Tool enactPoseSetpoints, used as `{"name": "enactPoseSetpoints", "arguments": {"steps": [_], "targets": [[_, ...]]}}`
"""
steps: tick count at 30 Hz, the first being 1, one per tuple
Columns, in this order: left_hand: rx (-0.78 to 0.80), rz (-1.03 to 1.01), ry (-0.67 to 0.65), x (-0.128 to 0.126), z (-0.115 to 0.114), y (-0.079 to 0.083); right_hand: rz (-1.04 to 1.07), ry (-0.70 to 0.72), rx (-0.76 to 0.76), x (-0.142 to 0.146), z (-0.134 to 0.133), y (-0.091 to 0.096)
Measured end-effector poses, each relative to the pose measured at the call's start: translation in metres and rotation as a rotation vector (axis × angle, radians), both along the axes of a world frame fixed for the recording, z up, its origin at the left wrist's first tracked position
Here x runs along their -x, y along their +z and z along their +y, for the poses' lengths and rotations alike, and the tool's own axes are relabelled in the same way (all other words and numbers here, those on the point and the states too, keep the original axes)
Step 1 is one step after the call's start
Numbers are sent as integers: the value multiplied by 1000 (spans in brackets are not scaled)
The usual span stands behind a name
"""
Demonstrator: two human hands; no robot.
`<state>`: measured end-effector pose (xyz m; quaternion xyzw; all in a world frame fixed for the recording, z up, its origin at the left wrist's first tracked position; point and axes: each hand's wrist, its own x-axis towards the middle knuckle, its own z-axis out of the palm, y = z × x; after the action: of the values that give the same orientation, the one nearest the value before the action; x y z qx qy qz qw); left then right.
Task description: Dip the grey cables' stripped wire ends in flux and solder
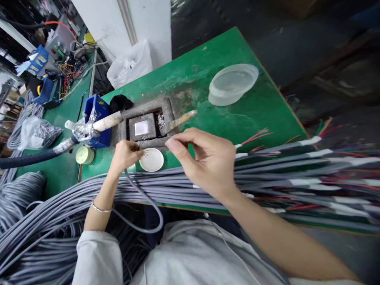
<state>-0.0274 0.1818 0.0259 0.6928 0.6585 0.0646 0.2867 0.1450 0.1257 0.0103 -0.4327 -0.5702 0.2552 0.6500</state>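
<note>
My left hand (126, 155) is closed around the end of a grey cable (145, 202). The cable's bare wire tips fan out over a small white dish (152, 160). The cable loops down toward my lap. My right hand (204, 160) hovers to the right of the dish, thumb and forefinger pinched together near the front rim of the solder pot (145, 124). What those fingers hold is too small to make out. The pot has a bright molten square in its middle.
A thick bundle of grey cables (267, 174) with coloured wire ends lies across the green table (208, 79). A clear plastic bowl (233, 84) sits at the back right. A blue box (96, 114), a fume hose (29, 158) and a small round tin (84, 155) stand to the left.
</note>
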Motion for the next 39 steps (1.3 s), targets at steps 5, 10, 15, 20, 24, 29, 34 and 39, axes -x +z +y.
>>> {"name": "enactPoseSetpoints", "arguments": {"steps": [5, 10, 15, 20, 24, 29, 34, 39], "targets": [[-213, 131, -35, -3, 34, 17, 80, -100, -19, -3, 0, 1], [-297, 366, -114, -20, 73, 5, 88, -156, -6, -6, 2, 0], [-236, 431, -137, -24, 88, -11, 78, -176, -4, -8, 3, 1], [-224, 429, -147, -24, 90, -15, 46, -188, 1, -8, 2, 2], [-221, 421, -135, -26, 90, -16, 26, -201, 6, -7, 3, 2], [-218, 426, -134, -26, 89, -17, 46, -206, -4, -6, 4, 1], [-220, 432, -151, -25, 90, -21, 50, -211, 4, -6, 3, 1], [-227, 407, -138, -26, 85, -11, 74, -218, 9, -7, 2, 0]]}}
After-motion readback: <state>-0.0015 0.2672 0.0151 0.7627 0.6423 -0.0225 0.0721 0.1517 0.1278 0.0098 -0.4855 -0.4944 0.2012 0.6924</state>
